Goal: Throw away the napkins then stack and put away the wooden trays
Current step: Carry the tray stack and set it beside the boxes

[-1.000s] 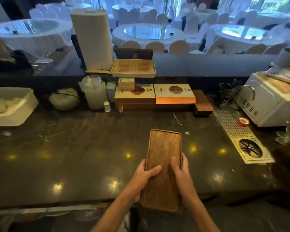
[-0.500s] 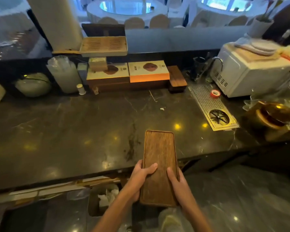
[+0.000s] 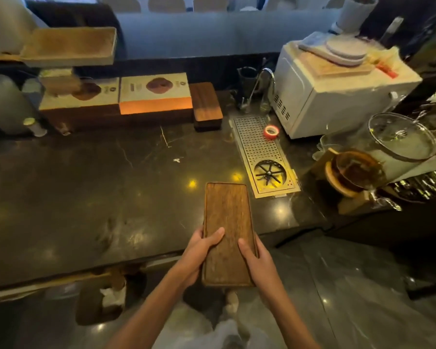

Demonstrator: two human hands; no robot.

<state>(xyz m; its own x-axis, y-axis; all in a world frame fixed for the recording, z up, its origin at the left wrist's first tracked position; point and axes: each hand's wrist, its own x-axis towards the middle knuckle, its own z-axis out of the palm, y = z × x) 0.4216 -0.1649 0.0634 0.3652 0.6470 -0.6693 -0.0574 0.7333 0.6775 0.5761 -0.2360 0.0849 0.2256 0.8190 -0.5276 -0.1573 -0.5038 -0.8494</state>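
I'm looking at a restaurant's service bar: a dark marble counter with an inset steel glass-rinser drip tray, a white countertop oven, boxed goods, and covered banquet chairs beyond.

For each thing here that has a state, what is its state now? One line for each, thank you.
Long brown wooden tray: lifted, held level over the counter edge, nothing on it.
Left hand: grip closed on the tray's left side.
Right hand: grip closed on the tray's right side.
Dark wooden trays by the boxes: stacked, resting on the counter.
Red tape roll: lying flat on the perforated metal drain grid.
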